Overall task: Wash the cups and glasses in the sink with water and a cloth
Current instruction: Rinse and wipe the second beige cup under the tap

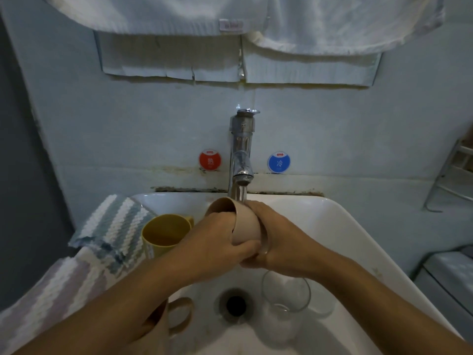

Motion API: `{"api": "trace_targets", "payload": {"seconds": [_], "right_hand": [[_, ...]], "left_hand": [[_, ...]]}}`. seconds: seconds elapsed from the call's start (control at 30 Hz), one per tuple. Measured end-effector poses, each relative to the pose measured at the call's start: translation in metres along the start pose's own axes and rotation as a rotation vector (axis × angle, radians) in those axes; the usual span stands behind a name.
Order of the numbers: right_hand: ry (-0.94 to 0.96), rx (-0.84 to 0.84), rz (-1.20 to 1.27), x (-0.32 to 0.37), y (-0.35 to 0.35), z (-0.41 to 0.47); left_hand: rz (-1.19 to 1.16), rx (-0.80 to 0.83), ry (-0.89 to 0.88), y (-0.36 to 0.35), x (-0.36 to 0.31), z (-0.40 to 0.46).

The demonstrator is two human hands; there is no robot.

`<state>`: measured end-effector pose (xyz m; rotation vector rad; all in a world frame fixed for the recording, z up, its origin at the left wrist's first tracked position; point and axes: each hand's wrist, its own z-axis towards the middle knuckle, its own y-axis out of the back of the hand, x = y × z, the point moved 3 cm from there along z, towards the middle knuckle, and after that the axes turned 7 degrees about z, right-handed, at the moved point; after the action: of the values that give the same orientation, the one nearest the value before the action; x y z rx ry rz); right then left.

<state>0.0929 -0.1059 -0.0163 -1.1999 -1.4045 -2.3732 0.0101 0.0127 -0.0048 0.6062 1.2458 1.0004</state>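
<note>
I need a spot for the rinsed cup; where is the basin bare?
Bare: the right slope of the sink, beyond the clear glass. Crowded: the left side, with the yellow mug, striped cloth and second beige mug; both hands grip the beige cup.

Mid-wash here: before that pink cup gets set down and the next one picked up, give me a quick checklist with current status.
1. Pink cup gripped by both the left hand and right hand: ok.
2. Cup under the tap: ok.
3. Water running: cannot tell.
4. Striped cloth in use: not ok, it lies on the sink rim.
5. Yellow cup and glass waiting in the basin: ok.
6. Drain unblocked: ok.
</note>
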Motion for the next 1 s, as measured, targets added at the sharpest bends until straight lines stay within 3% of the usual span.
{"api": "trace_targets", "payload": {"seconds": [0.2,0.3,0.43,0.57,0.77,0.9,1.0], "right_hand": [[0.098,-0.007,-0.041,0.006,-0.010,-0.002],[0.065,0.011,-0.018,0.005,-0.003,-0.001],[0.070,0.003,-0.011,0.001,0.008,0.000],[0.066,0.052,-0.038,0.004,0.005,-0.002],[0.029,0.091,0.042,0.006,-0.001,-0.003],[0.052,0.028,0.053,0.010,-0.003,0.000],[0.085,-0.013,-0.005,0.011,0.002,-0.001]], "left_hand": [[-0.190,0.099,0.019,-0.011,0.001,0.000],[-0.052,0.152,-0.008,-0.004,0.000,0.000],[0.145,0.216,-0.168,0.003,-0.004,-0.001],[0.164,0.272,-0.212,-0.002,-0.005,-0.002],[0.122,0.204,-0.132,-0.003,-0.003,0.000],[-0.043,0.142,-0.152,-0.001,-0.003,-0.003],[-0.040,0.112,-0.169,-0.004,-0.003,-0.002]]}}
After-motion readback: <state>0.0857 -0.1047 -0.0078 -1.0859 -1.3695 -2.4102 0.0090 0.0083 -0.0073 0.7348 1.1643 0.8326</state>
